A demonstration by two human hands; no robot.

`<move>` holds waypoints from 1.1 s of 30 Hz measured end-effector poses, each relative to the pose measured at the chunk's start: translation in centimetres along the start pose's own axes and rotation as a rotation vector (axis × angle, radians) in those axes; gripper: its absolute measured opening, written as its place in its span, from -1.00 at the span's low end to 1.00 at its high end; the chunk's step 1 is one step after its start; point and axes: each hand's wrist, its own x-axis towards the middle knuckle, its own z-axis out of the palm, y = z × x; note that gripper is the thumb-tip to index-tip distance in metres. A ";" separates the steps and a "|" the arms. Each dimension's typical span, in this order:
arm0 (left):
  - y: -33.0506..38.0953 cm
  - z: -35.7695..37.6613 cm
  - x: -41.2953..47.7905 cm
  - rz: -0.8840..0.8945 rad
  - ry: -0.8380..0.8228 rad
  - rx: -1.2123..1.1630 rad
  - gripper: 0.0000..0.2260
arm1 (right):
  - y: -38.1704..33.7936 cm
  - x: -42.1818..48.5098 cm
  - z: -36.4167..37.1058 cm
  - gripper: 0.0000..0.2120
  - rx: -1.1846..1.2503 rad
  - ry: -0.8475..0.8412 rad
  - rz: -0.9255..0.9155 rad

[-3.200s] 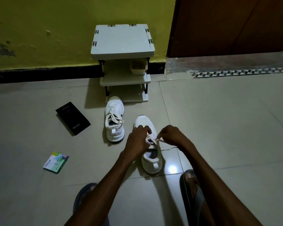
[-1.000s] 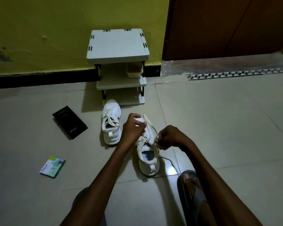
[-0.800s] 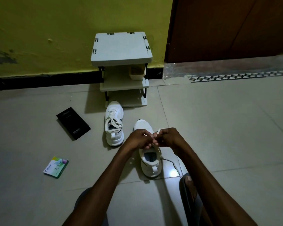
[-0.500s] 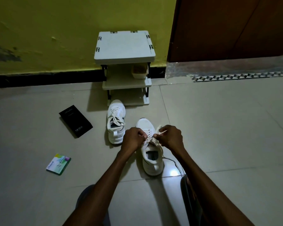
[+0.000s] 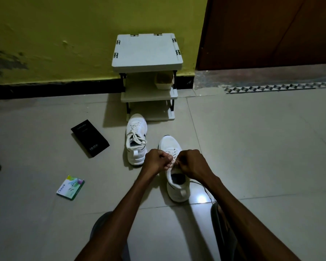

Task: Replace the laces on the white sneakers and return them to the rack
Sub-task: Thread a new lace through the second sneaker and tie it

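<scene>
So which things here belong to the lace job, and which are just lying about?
Job:
near sneaker, under both hands
its lace
far sneaker
rack

Lying about:
black box
green packet
tub on the rack's shelf

Home entryway, tiled floor (image 5: 252,147), yellow wall (image 5: 64,34), wooden door (image 5: 271,31), small shoe rack (image 5: 147,51)

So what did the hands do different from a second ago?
A second ago the left hand was raised over the toe of the near white sneaker and the right hand sat apart. Now both have come together, fists closed on the lace above the tongue. The other white sneaker, grey shoe rack, black box and green packet lie unchanged.
</scene>
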 end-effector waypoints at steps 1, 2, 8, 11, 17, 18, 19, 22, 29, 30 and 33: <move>-0.1 0.0 0.0 0.002 -0.001 0.009 -0.87 | 0.1 0.0 0.3 -0.80 -0.003 -0.012 0.004; -0.1 0.1 -0.1 0.006 -0.007 0.015 -0.87 | 0.2 -0.1 0.5 -0.85 0.013 -0.022 0.002; -0.5 0.5 -0.1 0.019 0.064 0.022 -0.85 | 0.4 -0.3 0.7 -0.85 0.309 -0.004 -0.012; -0.5 0.7 0.1 -0.013 0.043 -0.045 -0.86 | 0.6 -0.2 0.6 -0.90 0.358 0.019 0.025; -0.5 0.9 0.2 0.015 0.073 0.267 -0.90 | 0.0 -0.5 0.3 -0.78 0.134 -0.003 0.095; -0.6 0.8 0.1 0.033 0.061 0.410 -0.87 | -0.1 -0.6 0.3 -0.75 0.063 -0.029 0.106; -0.9 0.8 -0.1 0.055 0.049 0.499 -0.83 | -0.3 -0.6 0.4 -0.74 0.004 -0.051 0.113; -1.4 1.0 -0.4 0.076 0.057 0.550 -0.82 | -0.8 -0.8 1.0 -0.76 -0.100 -0.069 0.125; -1.6 0.2 0.0 0.067 0.026 0.485 -0.95 | -1.1 -0.8 1.7 -0.74 -0.199 -0.085 0.093; -1.7 0.2 0.1 0.061 0.023 0.470 -0.94 | -1.3 -0.9 1.8 -0.75 -0.228 -0.078 0.077; -1.9 0.2 0.1 0.060 0.013 0.439 -0.92 | -1.8 -0.9 2.1 -0.77 -0.268 -0.052 0.037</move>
